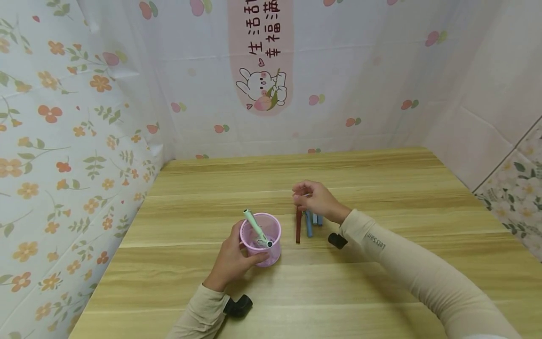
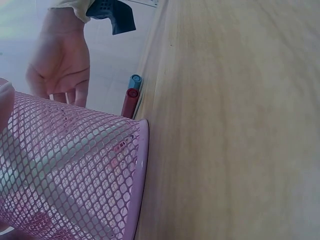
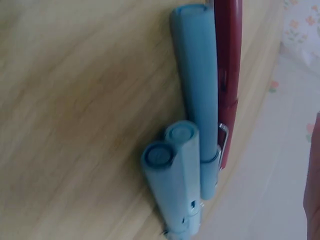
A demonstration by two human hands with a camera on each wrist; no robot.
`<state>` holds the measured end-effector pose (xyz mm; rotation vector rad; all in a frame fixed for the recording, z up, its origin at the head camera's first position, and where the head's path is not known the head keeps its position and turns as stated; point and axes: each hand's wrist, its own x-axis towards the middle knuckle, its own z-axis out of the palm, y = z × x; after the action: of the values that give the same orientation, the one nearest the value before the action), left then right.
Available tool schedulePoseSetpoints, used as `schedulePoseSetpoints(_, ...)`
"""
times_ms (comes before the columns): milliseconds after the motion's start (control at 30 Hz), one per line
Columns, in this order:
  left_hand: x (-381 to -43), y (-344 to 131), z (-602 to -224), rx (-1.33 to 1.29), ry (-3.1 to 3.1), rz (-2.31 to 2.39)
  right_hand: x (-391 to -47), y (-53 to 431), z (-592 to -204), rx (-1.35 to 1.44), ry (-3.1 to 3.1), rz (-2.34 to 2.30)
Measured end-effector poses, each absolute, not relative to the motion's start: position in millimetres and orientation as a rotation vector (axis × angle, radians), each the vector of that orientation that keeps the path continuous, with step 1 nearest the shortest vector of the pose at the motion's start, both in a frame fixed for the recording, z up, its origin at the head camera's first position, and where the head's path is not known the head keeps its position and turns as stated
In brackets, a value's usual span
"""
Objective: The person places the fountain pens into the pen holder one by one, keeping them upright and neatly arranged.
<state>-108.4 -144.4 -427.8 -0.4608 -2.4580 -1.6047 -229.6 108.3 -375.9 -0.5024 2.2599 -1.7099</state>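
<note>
My left hand point(image 1: 232, 259) grips a pink mesh pen cup point(image 1: 277, 249) round its side, thumb on the near face. A light green pen point(image 1: 253, 223) leans in the cup, sticking out over the rim. Through the mesh point(image 2: 75, 165) in the left wrist view, pale pens show crossed inside. My right hand point(image 1: 317, 201) is over the far ends of the loose pens, fingers loosely bent with nothing held. Under it lie a dark red pen point(image 1: 298, 230), a blue pen point(image 1: 309, 227) beside it, and two lighter blue pens point(image 3: 175, 175) side by side.
The wood-grain table point(image 1: 190, 197) runs back to a printed cloth point(image 1: 338, 75) hung behind it. Another floral cloth point(image 1: 63, 188) hangs along the left side. Black wrist devices point(image 1: 239, 306) are on both forearms.
</note>
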Motion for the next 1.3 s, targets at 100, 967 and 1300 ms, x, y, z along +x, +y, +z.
schedulePoseSetpoints(100,-108.5,-144.2,-427.5,-0.457,-2.46,-1.6,-234.3,113.0,-376.5,-0.442,2.231,-1.698)
schedulePoseSetpoints(967,-106.9,-143.0,-425.8,-0.434,-2.466,-1.656,-258.8,143.8,-390.1,-0.18,2.417,-1.455)
schedulePoseSetpoints(1300,-106.5,-142.9,-425.8,-0.436,-2.453,-1.674,-260.7,148.1,-392.2,-0.134,2.472,-1.397)
